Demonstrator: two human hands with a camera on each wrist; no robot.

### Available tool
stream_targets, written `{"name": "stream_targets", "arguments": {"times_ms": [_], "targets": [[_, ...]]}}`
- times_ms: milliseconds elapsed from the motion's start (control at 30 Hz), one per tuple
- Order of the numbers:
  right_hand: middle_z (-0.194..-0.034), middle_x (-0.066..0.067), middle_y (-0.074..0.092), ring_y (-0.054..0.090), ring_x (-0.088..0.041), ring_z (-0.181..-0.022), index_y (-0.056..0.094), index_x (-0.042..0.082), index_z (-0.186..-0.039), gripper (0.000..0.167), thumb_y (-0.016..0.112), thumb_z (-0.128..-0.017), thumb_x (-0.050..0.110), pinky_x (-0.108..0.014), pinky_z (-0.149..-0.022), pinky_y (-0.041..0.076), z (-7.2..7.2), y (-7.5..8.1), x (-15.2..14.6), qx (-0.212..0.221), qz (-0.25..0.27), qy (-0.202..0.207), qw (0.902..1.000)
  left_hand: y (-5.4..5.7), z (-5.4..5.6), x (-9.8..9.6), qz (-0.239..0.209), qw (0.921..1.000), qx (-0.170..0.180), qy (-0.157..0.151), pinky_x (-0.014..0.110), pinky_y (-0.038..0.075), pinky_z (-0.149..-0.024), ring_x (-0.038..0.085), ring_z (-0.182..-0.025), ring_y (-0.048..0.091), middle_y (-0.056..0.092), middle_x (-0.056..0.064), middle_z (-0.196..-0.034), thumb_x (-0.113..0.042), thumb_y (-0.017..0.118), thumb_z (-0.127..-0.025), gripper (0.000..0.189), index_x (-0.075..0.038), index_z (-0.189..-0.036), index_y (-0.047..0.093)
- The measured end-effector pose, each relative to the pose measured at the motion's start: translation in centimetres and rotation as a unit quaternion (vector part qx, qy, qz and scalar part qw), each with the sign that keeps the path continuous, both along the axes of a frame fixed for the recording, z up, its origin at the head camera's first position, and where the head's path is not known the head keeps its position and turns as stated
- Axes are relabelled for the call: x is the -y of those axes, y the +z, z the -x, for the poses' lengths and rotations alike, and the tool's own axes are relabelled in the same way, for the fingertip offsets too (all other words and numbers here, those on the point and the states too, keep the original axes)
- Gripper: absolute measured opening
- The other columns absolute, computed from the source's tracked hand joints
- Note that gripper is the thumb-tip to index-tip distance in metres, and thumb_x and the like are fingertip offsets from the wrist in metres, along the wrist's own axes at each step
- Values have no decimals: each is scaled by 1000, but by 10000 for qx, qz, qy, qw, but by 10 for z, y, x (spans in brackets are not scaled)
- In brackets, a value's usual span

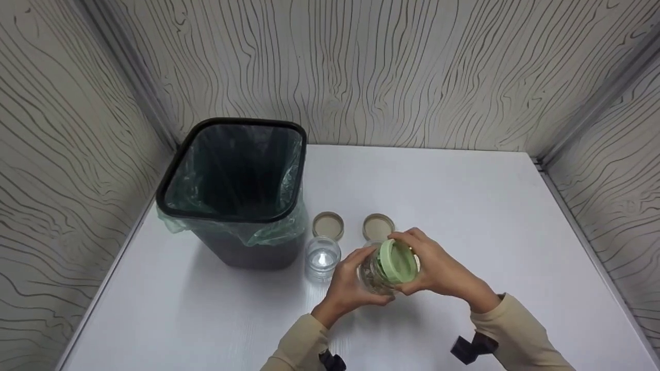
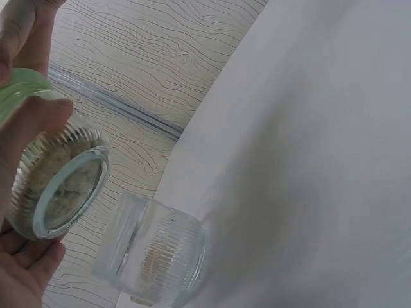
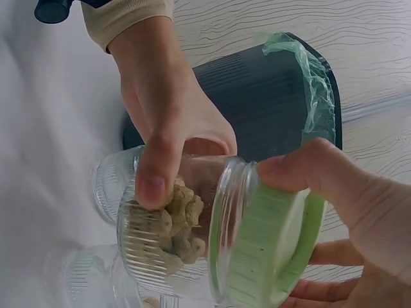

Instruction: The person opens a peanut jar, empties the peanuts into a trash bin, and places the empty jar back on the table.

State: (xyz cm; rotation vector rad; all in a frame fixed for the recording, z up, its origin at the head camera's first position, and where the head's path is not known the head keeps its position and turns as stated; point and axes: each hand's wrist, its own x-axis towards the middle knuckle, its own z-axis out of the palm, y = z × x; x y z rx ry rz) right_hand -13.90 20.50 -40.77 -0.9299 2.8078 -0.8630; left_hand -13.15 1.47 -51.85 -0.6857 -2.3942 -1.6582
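Observation:
My left hand (image 1: 349,288) grips a ribbed glass jar (image 3: 160,237) around its side, holding it tilted above the table. Lumpy beige-brown pieces (image 3: 183,221) lie inside it. My right hand (image 1: 438,265) holds the light green lid (image 1: 399,262) at the jar's mouth, thumb on one side of the rim and fingers on the other. Below, a clear glass jar (image 1: 322,260) stands without a lid to the left. Another glass jar (image 2: 160,253) stands under the held one, mostly hidden by it in the head view.
Two shallow round beige lids, a left one (image 1: 328,225) and a right one (image 1: 378,228), lie behind the jars. At the left stands a tall dark bin (image 1: 247,247) with a green plastic liner (image 1: 278,224). Wood-grain patterned walls (image 1: 361,72) enclose the white table (image 1: 464,190).

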Motion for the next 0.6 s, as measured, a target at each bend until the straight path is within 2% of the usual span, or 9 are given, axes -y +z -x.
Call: {"name": "stream_targets", "arguments": {"times_ms": [167, 333, 433, 600], "targets": [[-109, -9, 57, 60, -22, -96, 50, 1, -129, 81, 86, -58, 15, -34, -78, 58, 3, 1, -5, -172, 95, 355, 9992, 2, 1, 2, -30, 9996, 156, -233, 29, 52, -102, 15, -117, 60, 64, 5, -126, -24, 90, -58, 82, -14, -131, 55], [-109, -7, 58, 59, -20, -96, 50, 3, -129, 80, 86, -58, 16, -32, -80, 58, 6, 1, -9, -218, 244, 536, 9980, 3, 2, 4, -185, 9986, 269, -405, 29, 52, -101, 15, -116, 60, 64, 5, -126, -23, 90, -58, 81, -15, -131, 56], [-109, -6, 59, 58, -18, -95, 52, 4, -128, 80, 86, -58, 17, -31, -80, 57, 7, 4, -13, -299, 303, 443, 9981, 1, 2, 6, -147, 9985, 316, -411, 29, 52, -101, 14, -114, 61, 64, 5, -125, -24, 90, -58, 82, -15, -132, 56], [-107, -6, 59, 57, -16, -95, 53, 2, -127, 79, 86, -56, 16, -32, -79, 58, 7, 10, -19, -447, 477, 148, 9978, -2, 0, 8, 0, 9985, 488, -238, 28, 51, -101, 13, -113, 61, 66, 5, -123, -25, 91, -56, 84, -13, -131, 56]]}}
